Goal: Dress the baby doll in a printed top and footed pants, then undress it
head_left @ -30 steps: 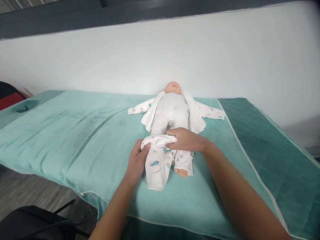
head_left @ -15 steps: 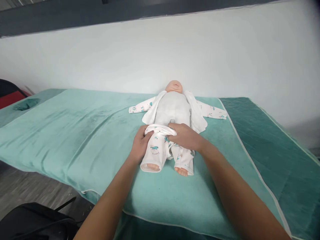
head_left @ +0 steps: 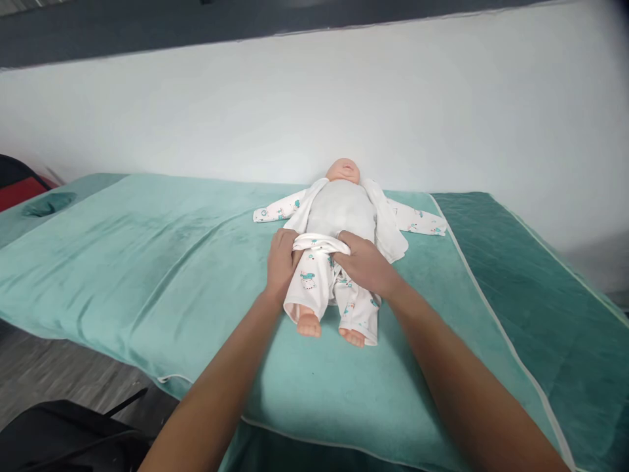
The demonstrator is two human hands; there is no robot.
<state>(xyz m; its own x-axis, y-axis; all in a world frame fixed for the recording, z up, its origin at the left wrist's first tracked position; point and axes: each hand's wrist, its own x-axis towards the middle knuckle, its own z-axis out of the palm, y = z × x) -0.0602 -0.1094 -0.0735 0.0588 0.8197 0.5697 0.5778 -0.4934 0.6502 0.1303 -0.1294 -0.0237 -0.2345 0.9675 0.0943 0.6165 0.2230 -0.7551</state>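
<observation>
A baby doll point(head_left: 339, 203) lies on its back with its head towards the wall. Its white printed jacket point(head_left: 417, 219) is spread open, sleeves out to both sides. White printed baby pants point(head_left: 308, 278) cover its legs, and both feet stick out of the leg ends. My left hand point(head_left: 282, 262) grips the bunched waistband at the left side of the doll. Closed on the same waistband near its middle right is my right hand point(head_left: 363, 261). The waistband lies across the doll's hips, and the fingertips are partly hidden in the cloth.
A light green cover point(head_left: 122, 262) lies over the padded bed, with darker green cloth point(head_left: 540, 295) at the right. Behind it stands a white wall point(head_left: 246, 111). A black chair point(head_left: 69, 432) is at the lower left, and a red and black object point(head_left: 22, 187) at the far left.
Both hands have pulled the waistband upward, towards the doll's belly. The left pant leg has slid up, so more of that foot shows.
</observation>
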